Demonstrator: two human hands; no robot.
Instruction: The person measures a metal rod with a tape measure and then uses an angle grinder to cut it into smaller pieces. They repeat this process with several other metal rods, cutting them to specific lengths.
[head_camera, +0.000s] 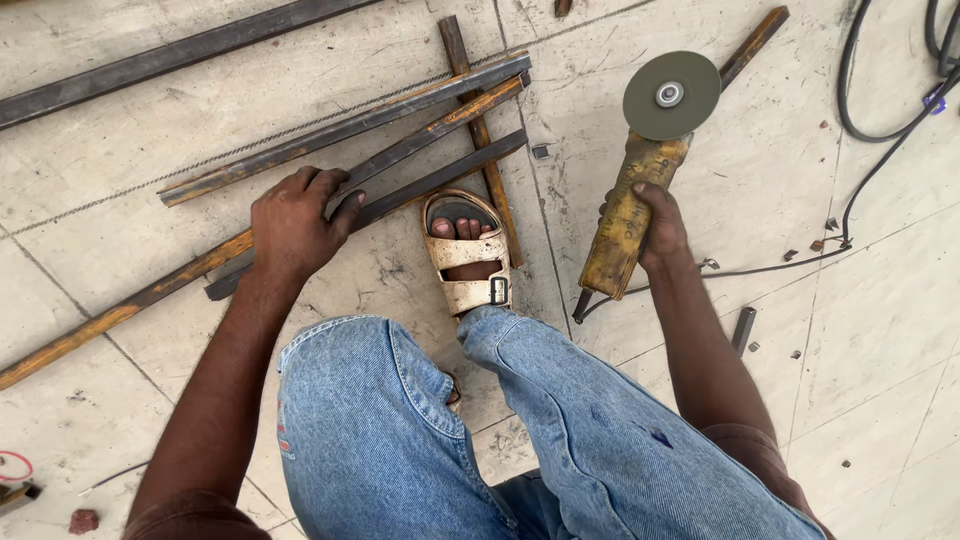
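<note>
**Grinder held upright over the floor, left hand pinning the steel**

Nearest the camera are the person's knees in blue jeans (430, 440), bent in a squat. Just beyond them a foot in a tan two-strap sandal (468, 255) stands on the floor, toes pointing away, pressing on the near end of a dark steel bar (440, 178).

To the left, the left hand (292, 222) lies palm down across the bundle of rusty bars, fingers spread and curled over the top of that bar; it presses rather than wraps fully, though the underside of the grip is hidden. The bars run with their long axes slanting from lower left to upper right, their cut ends close together beyond the sandal. A short rusty piece (478, 130) crosses under them, running nearly straight away from the person.

To the right, the right hand (660, 225) is clenched around the body of a yellow angle grinder (628, 215). Its long axis tilts slightly right of straight ahead, the grey disc (671, 95) at the far end with its flat face turned up toward the camera, the cable end nearest the person. The grinder is clear of the bars, well to their right.

Farthest off, black cables (880, 120) loop across the pale tiled floor (850, 300).
</note>
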